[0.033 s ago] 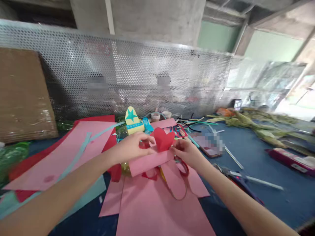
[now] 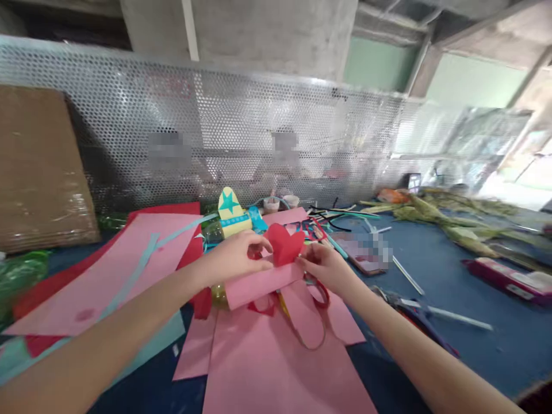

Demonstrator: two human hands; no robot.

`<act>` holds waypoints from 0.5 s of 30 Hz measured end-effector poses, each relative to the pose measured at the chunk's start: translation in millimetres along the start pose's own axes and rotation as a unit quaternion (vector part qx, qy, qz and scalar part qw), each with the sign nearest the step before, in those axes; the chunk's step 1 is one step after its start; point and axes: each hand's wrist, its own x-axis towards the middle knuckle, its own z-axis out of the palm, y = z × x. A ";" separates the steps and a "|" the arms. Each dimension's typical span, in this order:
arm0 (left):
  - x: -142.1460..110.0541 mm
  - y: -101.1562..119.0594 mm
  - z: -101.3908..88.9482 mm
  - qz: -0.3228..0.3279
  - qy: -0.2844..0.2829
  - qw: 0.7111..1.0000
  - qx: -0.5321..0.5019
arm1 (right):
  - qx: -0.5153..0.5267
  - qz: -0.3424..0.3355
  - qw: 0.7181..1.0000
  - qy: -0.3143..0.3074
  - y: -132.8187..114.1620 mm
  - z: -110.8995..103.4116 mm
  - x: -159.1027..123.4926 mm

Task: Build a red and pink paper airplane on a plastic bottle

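unmoved upright red heart, lobes up

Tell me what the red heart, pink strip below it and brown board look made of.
Red heart: matte paper or thin card, evenly coloured, clean-edged. Pink strip: probably similar paper, dull and thin-edged. Brown board: likely cardboard, flat and tan, with some shiny patches.

A silvery perforated screen fronts a grey wall.

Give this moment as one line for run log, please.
left hand: at pink strip, grip unclear | right hand: at pink strip's right end | red heart: upright between hands | pink sheet: lying below
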 end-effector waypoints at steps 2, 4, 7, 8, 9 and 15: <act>14.1 2.0 8.4 0.000 -0.002 1.000 0.001 | 0.006 0.000 1.000 0.007 -1.4 0.3 0.5; 24.1 3.6 14.9 0.001 -0.010 1.000 -0.007 | 0.011 0.008 1.000 0.012 -3.1 1.2 0.3; 30.5 4.2 20.2 -0.002 -0.029 0.999 -0.032 | 0.018 0.017 1.000 0.015 -5.5 3.5 -1.1; 30.8 3.8 21.1 -0.005 -0.033 0.999 -0.039 | 0.022 0.019 0.999 0.014 -6.3 4.3 -1.6; 30.7 3.2 21.7 -0.009 -0.034 0.998 -0.045 | 0.026 0.020 0.999 0.013 -7.3 4.6 -1.8; 31.6 -2.4 23.7 -0.006 -0.040 0.994 -0.099 | 0.035 -0.018 0.997 0.073 -27.1 -19.4 2.1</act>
